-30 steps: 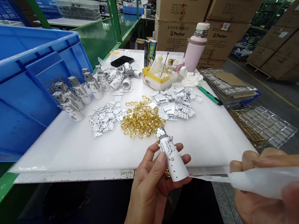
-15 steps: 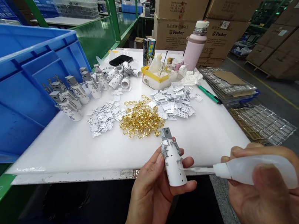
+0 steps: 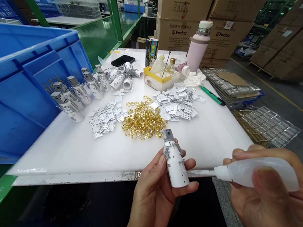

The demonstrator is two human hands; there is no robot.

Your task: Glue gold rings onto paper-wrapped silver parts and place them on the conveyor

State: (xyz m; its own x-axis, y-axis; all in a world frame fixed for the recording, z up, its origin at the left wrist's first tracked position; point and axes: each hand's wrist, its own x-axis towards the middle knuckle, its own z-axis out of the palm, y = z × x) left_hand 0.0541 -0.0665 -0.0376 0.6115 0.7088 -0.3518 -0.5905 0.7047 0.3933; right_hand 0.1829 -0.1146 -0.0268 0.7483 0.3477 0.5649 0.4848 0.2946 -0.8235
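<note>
My left hand (image 3: pixel 154 192) grips a white cylindrical model part (image 3: pixel 177 168) upright, with a grey block on top and small grey fittings round its upper half. In my right hand (image 3: pixel 280 193) is a translucent squeeze bottle (image 3: pixel 263 173), tipped sideways. Its thin nozzle points left and reaches the lower right side of the cylinder; whether the tip touches I cannot tell. Beyond my hands lies a heap of gold rings (image 3: pixel 144 120). Small white plates form one pile on its left (image 3: pixel 105 118) and another pile on its right (image 3: pixel 178 103).
Several similar cylinders (image 3: pixel 80 92) stand beside a large blue crate (image 3: pixel 23 91). A yellow-edged tray (image 3: pixel 158 82) holds small bottles. Behind it are a drink carton (image 3: pixel 150 52) and a pink flask (image 3: pixel 198 47). A green cutter (image 3: pixel 212 95) lies near the right edge; a phone (image 3: pixel 122 60) lies at the back.
My right hand and the squeeze bottle have shifted slightly left. The left hand and the cylinder stay almost in place.
</note>
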